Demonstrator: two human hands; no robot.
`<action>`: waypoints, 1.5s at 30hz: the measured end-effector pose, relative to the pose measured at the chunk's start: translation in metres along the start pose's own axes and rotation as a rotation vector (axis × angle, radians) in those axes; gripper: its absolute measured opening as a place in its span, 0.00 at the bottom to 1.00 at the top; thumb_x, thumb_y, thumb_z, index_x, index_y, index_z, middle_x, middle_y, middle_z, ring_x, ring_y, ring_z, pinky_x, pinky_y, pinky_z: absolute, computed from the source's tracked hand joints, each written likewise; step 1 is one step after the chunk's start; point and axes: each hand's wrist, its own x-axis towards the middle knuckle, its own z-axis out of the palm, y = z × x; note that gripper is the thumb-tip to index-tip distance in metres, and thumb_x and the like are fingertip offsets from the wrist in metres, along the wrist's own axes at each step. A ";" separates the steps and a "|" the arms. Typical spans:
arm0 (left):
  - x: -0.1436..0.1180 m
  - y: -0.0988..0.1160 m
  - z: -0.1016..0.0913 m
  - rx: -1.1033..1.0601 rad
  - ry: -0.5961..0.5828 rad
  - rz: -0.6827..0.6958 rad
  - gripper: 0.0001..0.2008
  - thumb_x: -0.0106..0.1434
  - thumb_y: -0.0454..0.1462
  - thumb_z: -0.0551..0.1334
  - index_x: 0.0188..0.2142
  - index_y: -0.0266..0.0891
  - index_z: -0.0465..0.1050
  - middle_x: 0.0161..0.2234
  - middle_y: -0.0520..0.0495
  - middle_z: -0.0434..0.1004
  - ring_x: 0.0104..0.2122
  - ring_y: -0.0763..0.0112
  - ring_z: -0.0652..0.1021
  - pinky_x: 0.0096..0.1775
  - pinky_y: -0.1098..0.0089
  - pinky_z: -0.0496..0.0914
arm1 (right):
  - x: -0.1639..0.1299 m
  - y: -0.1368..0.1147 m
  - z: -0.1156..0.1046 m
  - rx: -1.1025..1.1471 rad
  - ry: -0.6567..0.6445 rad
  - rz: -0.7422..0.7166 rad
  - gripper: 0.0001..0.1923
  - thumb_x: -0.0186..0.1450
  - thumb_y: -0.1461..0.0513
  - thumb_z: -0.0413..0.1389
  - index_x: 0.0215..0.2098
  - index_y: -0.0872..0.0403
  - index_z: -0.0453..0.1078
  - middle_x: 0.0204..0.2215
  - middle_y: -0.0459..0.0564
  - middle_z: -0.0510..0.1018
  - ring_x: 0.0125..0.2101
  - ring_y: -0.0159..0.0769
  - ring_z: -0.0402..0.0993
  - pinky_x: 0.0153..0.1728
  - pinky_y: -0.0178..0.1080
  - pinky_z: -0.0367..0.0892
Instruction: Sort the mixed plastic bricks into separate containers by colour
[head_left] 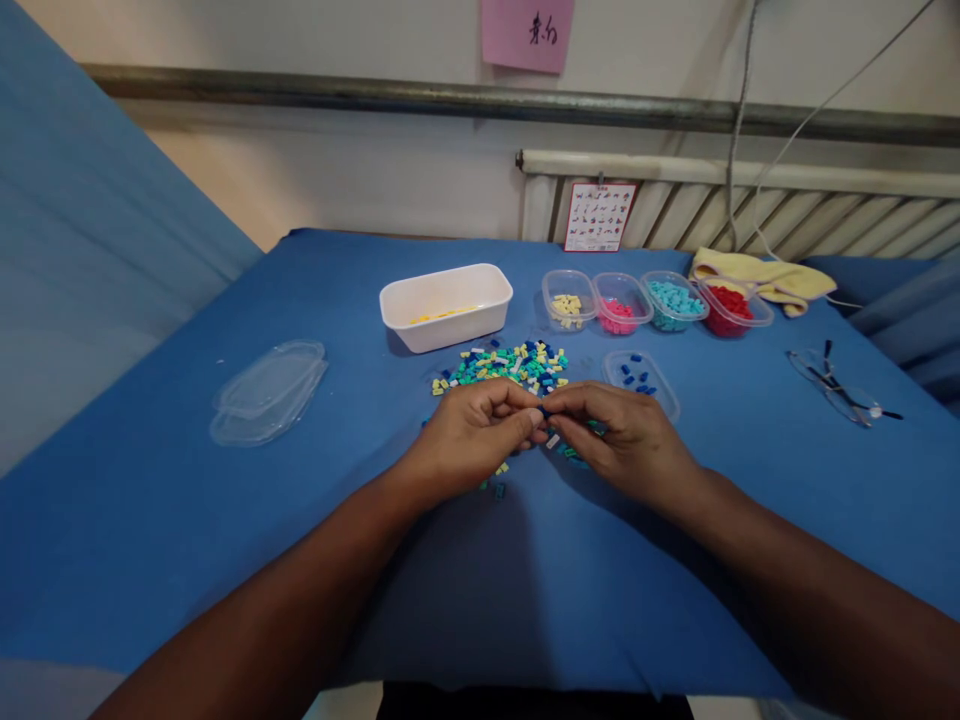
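My left hand and my right hand meet over a pile of small plastic building blocks. Thumbs and forefingers of both hands pinch a tiny dark blue block, mostly hidden by the fingertips. Green, yellow, white and dark blue pieces make up the pile, which spreads behind and beneath my hands. Just beyond my right hand lies a shallow clear plastic lid with several dark blue blocks on it.
Behind the pile stands a white tub holding something yellow. Clear containers hold yellow, pink, turquoise and red blocks. Stacked clear lids lie left; eyeglasses and a yellow cloth lie right.
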 end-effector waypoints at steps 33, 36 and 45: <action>-0.002 -0.002 0.000 -0.035 -0.108 0.097 0.08 0.73 0.41 0.68 0.43 0.37 0.78 0.35 0.48 0.85 0.35 0.74 0.83 0.39 0.72 0.77 | -0.004 0.001 0.001 0.386 0.002 0.249 0.08 0.74 0.62 0.64 0.49 0.47 0.83 0.39 0.45 0.90 0.37 0.33 0.86 0.40 0.36 0.78; -0.004 0.000 0.000 -0.006 -0.115 0.116 0.08 0.74 0.41 0.66 0.43 0.37 0.78 0.35 0.48 0.84 0.34 0.75 0.82 0.39 0.73 0.77 | -0.004 0.003 0.003 0.491 0.004 0.300 0.06 0.73 0.61 0.65 0.48 0.47 0.84 0.37 0.45 0.89 0.36 0.33 0.86 0.39 0.36 0.78; -0.006 0.000 0.001 0.015 -0.132 0.139 0.09 0.75 0.41 0.65 0.43 0.37 0.78 0.35 0.47 0.83 0.34 0.74 0.82 0.39 0.72 0.77 | -0.001 0.001 0.004 0.537 -0.021 0.360 0.07 0.72 0.59 0.65 0.47 0.48 0.85 0.36 0.46 0.89 0.35 0.34 0.86 0.38 0.37 0.79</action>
